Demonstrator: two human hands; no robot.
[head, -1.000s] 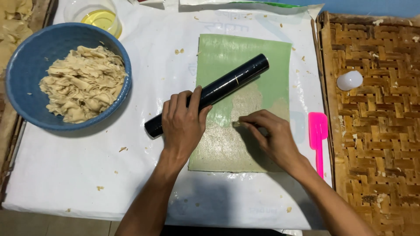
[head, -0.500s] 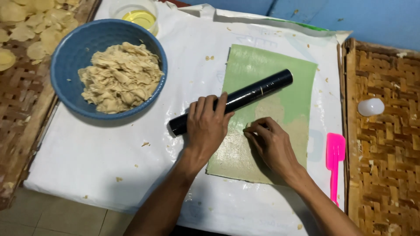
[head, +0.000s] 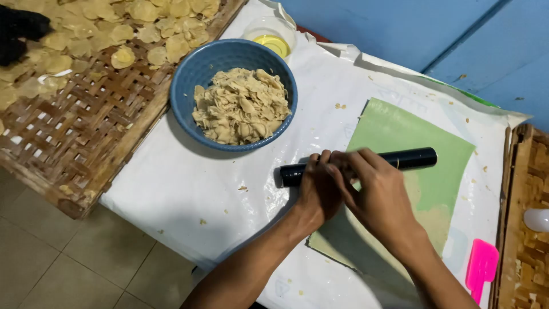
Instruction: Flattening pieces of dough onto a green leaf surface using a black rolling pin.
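- On the green sheet (head: 400, 137), left hand (head: 317, 191) and right hand (head: 380, 194) both clasp the black roller (head: 414, 158), lying crosswise.
- Left of them, a blue bowl (head: 197, 68) holds dough pieces (head: 240, 106).
- Behind it, a clear cup (head: 273, 34) holds yellow liquid.
- Far left, a woven tray (head: 80, 120) carries flat chips (head: 123, 28).

A blue wall (head: 457, 34) stands behind the surface (head: 189, 189) under its white sheet, with beige floor tiles (head: 51, 257) below and soft, even light.
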